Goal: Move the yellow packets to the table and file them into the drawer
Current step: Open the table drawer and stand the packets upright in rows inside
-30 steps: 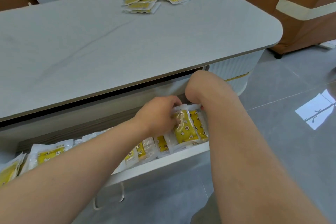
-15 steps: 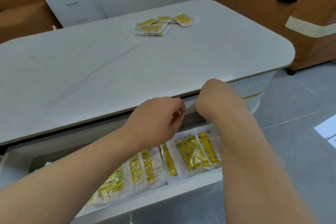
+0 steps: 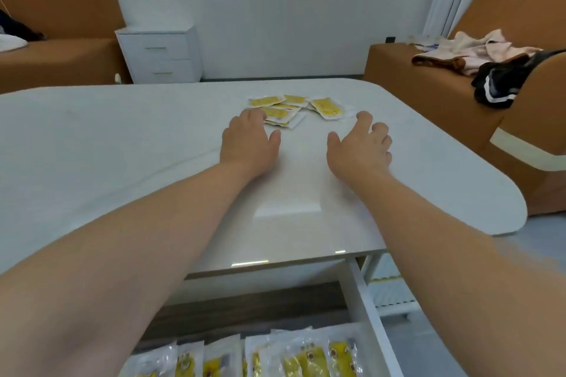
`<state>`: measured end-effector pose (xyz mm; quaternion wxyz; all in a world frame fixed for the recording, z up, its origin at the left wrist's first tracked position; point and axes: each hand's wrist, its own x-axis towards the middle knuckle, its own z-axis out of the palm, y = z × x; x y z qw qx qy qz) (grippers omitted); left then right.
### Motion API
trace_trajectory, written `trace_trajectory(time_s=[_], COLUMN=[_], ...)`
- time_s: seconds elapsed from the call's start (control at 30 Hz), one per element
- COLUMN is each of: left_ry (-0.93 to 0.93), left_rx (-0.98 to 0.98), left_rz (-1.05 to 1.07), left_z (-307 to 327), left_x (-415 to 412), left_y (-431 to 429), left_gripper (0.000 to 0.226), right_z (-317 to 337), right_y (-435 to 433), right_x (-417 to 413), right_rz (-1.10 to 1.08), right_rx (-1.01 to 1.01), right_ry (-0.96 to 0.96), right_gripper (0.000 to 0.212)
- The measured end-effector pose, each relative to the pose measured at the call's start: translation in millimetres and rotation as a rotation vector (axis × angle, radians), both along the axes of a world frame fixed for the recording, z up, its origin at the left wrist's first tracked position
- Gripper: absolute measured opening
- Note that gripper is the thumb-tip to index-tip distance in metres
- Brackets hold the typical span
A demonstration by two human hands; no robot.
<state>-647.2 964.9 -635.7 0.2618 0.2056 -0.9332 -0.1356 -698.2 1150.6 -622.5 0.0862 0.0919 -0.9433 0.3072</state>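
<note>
Several yellow packets (image 3: 294,105) lie in a loose pile at the far middle of the white table (image 3: 122,147). My left hand (image 3: 248,141) reaches over the table, fingers relaxed, its fingertips at the near left edge of the pile. My right hand (image 3: 361,144) hovers to the right of the pile with fingers spread, holding nothing. Below the table's near edge the open drawer (image 3: 367,309) holds a row of yellow packets (image 3: 300,358) standing side by side.
A white two-drawer cabinet (image 3: 159,55) stands against the wall behind the table. Brown sofas sit at the far left (image 3: 58,55) and right (image 3: 520,119), the right one with clothes (image 3: 465,52) piled on it. Grey floor shows at the right.
Both hands have left the drawer's packets and reached forward across the table to the loose pile. The view has tilted up from the drawer to the room.
</note>
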Motion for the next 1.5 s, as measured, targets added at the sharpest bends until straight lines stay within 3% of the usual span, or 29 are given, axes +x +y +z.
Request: trace_trajectory(time_s=[0.23,0.37,0.47,0.57,0.73,0.83,0.9,1.03,1.5], left_ry=[0.053,0.052,-0.140,-0.403,-0.468,-0.461,-0.458,-0.474,-0.482], left_rx=[-0.054,-0.059,0.111,0.083,-0.005,-0.041,-0.035,-0.018,-0.060], left_rz=[0.084,0.167,0.219,0.168,0.070,-0.016,-0.065,-0.102,-0.037], left_z=[-5.0,-4.8,-7.4,-11.4,-11.8,-10.1,-12.9,-12.3,-16.1], left_x=[-94.5,-138.7,-167.2,-180.5,-185.2,-182.2,-177.3,-147.4,71.8], left_y=[-29.6,-61.4,-82.2,-88.1,-89.4,-87.4,-86.9,-77.8,-26.1], left_gripper=[0.058,0.065,0.084,0.092,0.084,0.084,0.073,0.072,0.088], right_z=[-18.3,-16.5,-19.7,-19.9,-23.2,-24.3,-26.0,-23.4,-21.9], right_y=[-28.6,-63.2,-87.9,-100.3,-117.0,-123.1,-120.5,-105.5,-58.7], right_x=[-143.7,-202.7,-233.8,-249.8,-256.6,-243.2,-230.5,-193.1,16.6], right_rz=[0.037,0.190,0.303,0.404,0.495,0.558,0.569,0.599,0.667], right_rx=[0.142,0.225,0.319,0.409,0.420,0.412,0.410,0.413,0.460], right_ry=[-0.001,0.139,0.124,-0.037,0.007,0.022,0.025,0.034,0.054], right_gripper=[0.086,0.089,0.091,0.091,0.088,0.075,0.072,0.066,0.068])
